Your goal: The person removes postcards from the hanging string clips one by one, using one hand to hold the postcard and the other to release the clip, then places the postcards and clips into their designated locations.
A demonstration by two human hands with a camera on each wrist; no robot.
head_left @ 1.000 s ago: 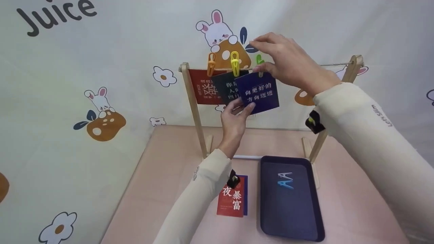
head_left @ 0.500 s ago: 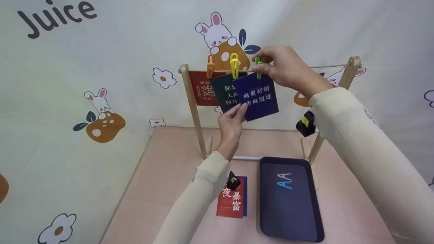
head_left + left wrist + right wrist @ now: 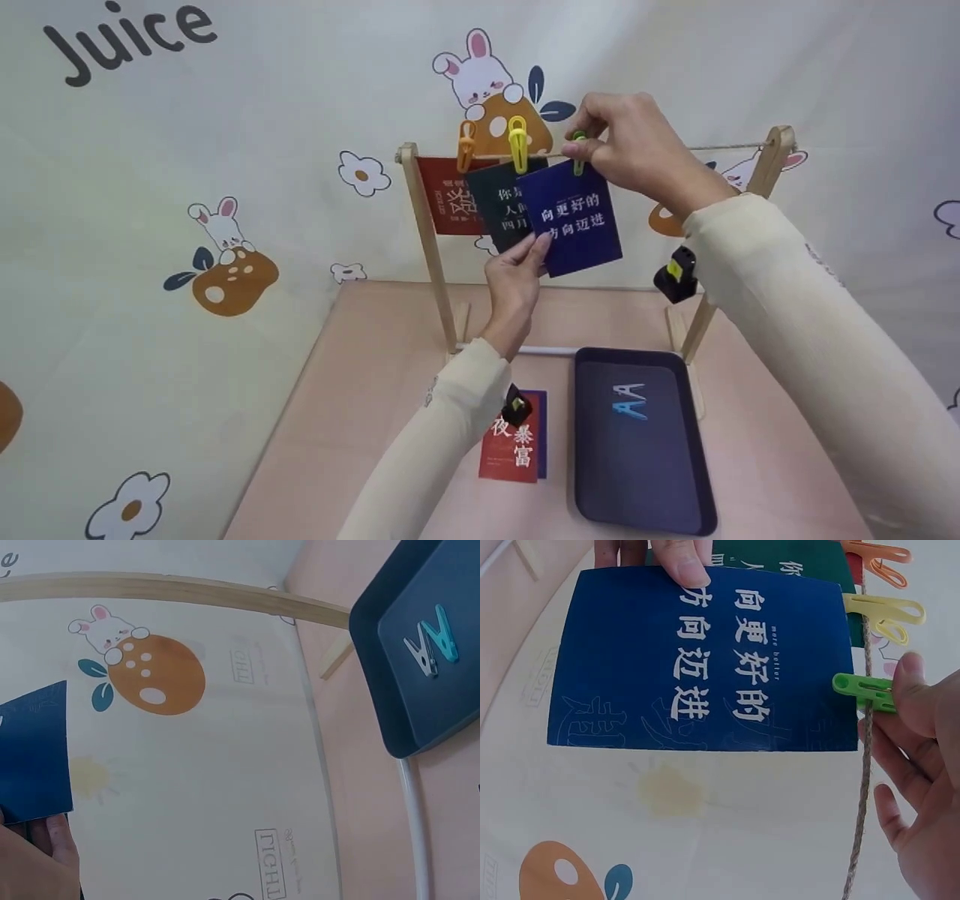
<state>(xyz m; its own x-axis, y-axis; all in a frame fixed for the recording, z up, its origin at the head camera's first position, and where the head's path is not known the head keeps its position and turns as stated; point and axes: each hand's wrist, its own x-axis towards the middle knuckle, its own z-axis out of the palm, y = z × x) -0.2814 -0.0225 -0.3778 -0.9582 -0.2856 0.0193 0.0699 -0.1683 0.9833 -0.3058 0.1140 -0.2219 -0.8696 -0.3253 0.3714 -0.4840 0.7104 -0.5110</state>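
Observation:
My left hand pinches the left edge of a dark blue card with white characters, thumb in front and fingers behind. My right hand pinches the upper end of a green clothespin. In the right wrist view its other end overlaps the card's top edge, right at the twine. A dark green card hangs to the left under a yellow clothespin, partly covered by the blue card. Farther left, a red card hangs beside an orange clothespin.
A wooden frame holds the twine up. At its foot a dark tray carries a white clothespin and a blue clothespin. Left of the tray, a red card overlaps another blue one on the pink tabletop.
My right fingers, spread around the green clothespin a second ago, have come together on it. The blue card has shifted slightly lower, and my left hand's grip has moved along its edge.

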